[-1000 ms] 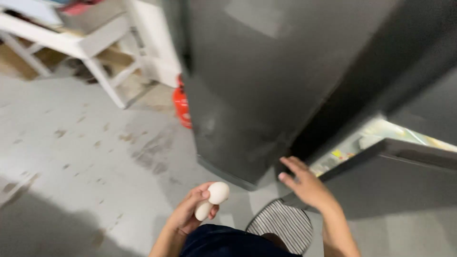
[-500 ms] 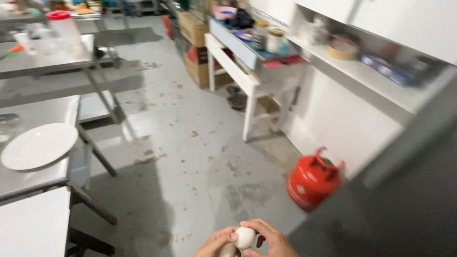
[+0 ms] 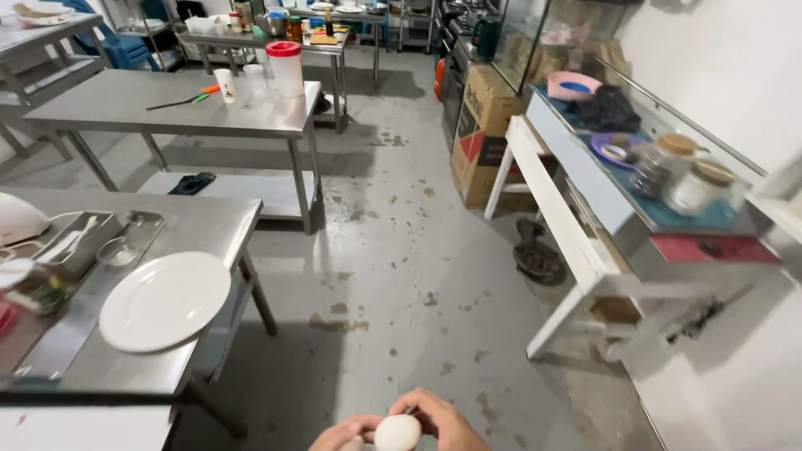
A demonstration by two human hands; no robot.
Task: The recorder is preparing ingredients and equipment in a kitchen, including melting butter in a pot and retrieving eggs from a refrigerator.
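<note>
Item: one white egg [image 3: 398, 433], held at the bottom edge of view between both hands, left hand [image 3: 347, 434] and right hand [image 3: 443, 422] each closed around it, long axis unclear; white plate [image 3: 164, 301] lay on the steel table [image 3: 209, 230] ahead-left, nearer the left hand.

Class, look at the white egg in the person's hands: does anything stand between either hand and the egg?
Nothing visible does. Both hands already touch the egg: the left hand and the right hand cup it from either side at the bottom edge of the head view, over the bare grey floor.
</note>
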